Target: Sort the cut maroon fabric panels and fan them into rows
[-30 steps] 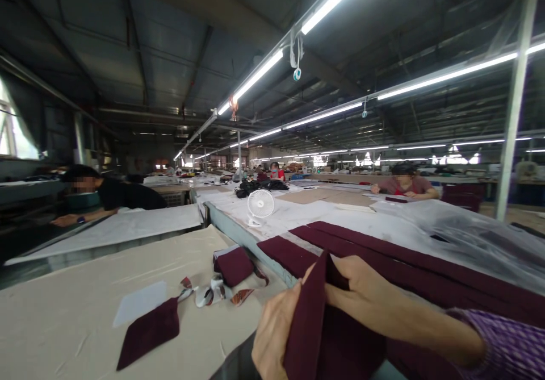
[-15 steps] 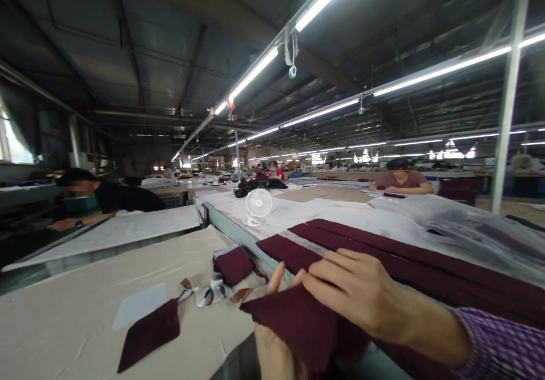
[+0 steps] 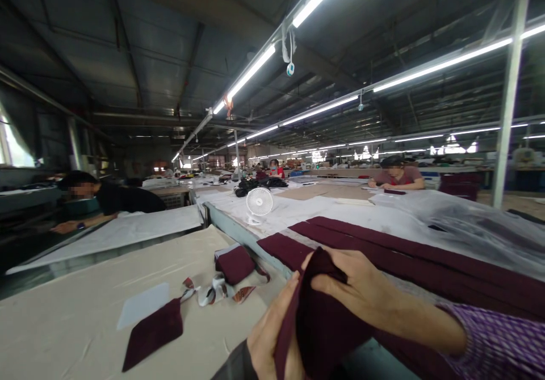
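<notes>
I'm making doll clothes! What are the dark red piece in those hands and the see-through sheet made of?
The dark red piece looks like soft matte cloth, since it folds and droops easily; which fibre, I can't tell. The see-through sheet looks like thin plastic film, glossy, with crinkles catching the light.

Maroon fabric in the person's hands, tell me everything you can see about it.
The maroon fabric looks like a soft, matte cloth, bunched and doubled into a rounded fold with no visible pattern. It is held up in the air, with its folded top edge gripped between the left hand and the right hand. Its lower part hangs down out of frame. Whether the maroon cloth under the right forearm belongs to the same piece cannot be told.
</notes>
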Action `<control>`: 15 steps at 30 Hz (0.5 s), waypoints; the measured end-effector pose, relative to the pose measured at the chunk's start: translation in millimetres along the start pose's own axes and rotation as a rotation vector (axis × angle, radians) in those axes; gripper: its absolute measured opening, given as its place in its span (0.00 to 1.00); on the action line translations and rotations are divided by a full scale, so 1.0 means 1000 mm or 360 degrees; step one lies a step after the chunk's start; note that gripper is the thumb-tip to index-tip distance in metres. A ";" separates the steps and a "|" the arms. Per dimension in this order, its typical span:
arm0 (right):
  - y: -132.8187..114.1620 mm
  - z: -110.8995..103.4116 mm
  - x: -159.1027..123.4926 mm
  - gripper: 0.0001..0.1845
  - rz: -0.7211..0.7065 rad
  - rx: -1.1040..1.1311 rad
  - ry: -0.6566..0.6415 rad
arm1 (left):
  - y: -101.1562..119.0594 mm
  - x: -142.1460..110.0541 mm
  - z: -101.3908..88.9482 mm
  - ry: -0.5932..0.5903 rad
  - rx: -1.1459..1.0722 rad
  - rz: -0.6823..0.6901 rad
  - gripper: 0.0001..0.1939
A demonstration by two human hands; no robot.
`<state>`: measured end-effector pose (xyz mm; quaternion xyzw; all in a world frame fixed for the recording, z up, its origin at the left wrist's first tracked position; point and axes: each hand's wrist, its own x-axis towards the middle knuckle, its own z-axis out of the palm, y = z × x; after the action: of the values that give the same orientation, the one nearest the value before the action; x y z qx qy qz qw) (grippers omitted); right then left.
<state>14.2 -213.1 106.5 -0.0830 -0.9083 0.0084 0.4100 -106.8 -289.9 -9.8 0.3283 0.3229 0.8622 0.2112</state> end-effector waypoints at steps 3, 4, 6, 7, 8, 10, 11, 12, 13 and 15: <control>0.000 -0.001 -0.002 0.22 -0.0145 -0.0035 -0.0020 | 0.001 0.001 0.008 0.0151 0.0032 -0.0047 0.13; 0.000 -0.002 -0.002 0.22 -0.0253 -0.0102 -0.0013 | 0.002 0.001 0.012 0.0192 0.0006 -0.0108 0.15; 0.001 -0.004 -0.002 0.16 -0.0234 -0.0097 -0.0075 | 0.005 -0.002 0.020 0.0323 -0.0007 -0.0172 0.15; 0.002 -0.005 -0.001 0.14 -0.0078 0.0018 -0.0143 | 0.007 -0.003 0.024 0.0408 0.0024 -0.0126 0.13; 0.003 -0.005 0.000 0.14 0.0137 0.0189 -0.0209 | 0.010 -0.005 0.026 0.0484 0.0079 -0.0040 0.11; 0.004 -0.005 0.002 0.13 0.0522 0.0569 -0.0350 | 0.015 -0.007 0.029 0.0518 0.0141 0.0035 0.08; 0.005 -0.006 0.004 0.12 0.0633 0.0718 -0.0397 | 0.018 -0.007 0.029 0.0464 0.0084 -0.0055 0.10; 0.005 -0.006 0.005 0.13 0.0705 0.0800 -0.0415 | 0.020 -0.005 0.028 0.0404 -0.0002 -0.0212 0.11; 0.006 -0.008 0.006 0.14 0.0747 0.0810 -0.0415 | 0.022 -0.003 0.027 0.0350 -0.0102 -0.0401 0.13; 0.007 -0.010 0.007 0.17 0.0779 0.0715 -0.0393 | 0.024 0.003 0.025 0.0241 -0.0312 -0.0687 0.16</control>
<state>18.6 -205.3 117.8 -0.2043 -0.8796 0.3160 0.2910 -95.4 -294.3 22.3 0.1642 0.3153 0.8464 0.3965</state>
